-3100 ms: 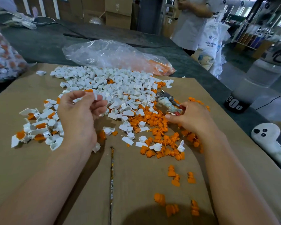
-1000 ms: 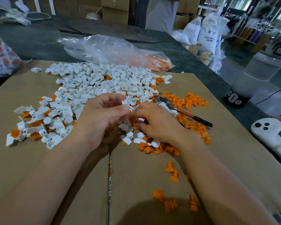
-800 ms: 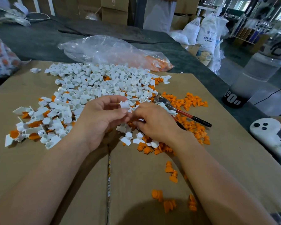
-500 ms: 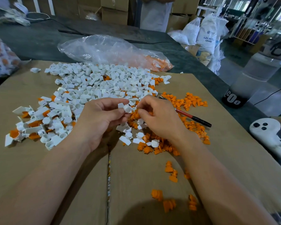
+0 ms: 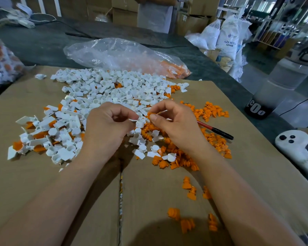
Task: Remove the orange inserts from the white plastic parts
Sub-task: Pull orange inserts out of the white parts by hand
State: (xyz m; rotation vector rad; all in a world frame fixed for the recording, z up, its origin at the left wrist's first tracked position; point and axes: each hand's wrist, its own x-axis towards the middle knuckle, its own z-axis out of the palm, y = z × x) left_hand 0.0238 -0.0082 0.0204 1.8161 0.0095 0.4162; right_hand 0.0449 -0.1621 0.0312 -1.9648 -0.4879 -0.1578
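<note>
A large heap of white plastic parts (image 5: 117, 89) covers the far middle of a cardboard sheet (image 5: 34, 183). Loose orange inserts (image 5: 215, 112) lie scattered to the right and in front. My left hand (image 5: 105, 132) pinches a small white part (image 5: 134, 119) between thumb and fingers above the pile. Just to its right, my right hand (image 5: 174, 123) pinches an orange insert (image 5: 150, 115) at its fingertips, slightly apart from the white part.
A red-and-black handled tool (image 5: 215, 130) lies on the cardboard behind my right hand. A clear plastic bag (image 5: 121, 55) with orange pieces sits beyond the pile. A person stands at the far table edge. A white ghost-shaped object (image 5: 295, 148) lies at the right.
My right hand let go of the tool, came over to my left hand, and pulled an orange insert out of the white part. The two hands now stand slightly apart.
</note>
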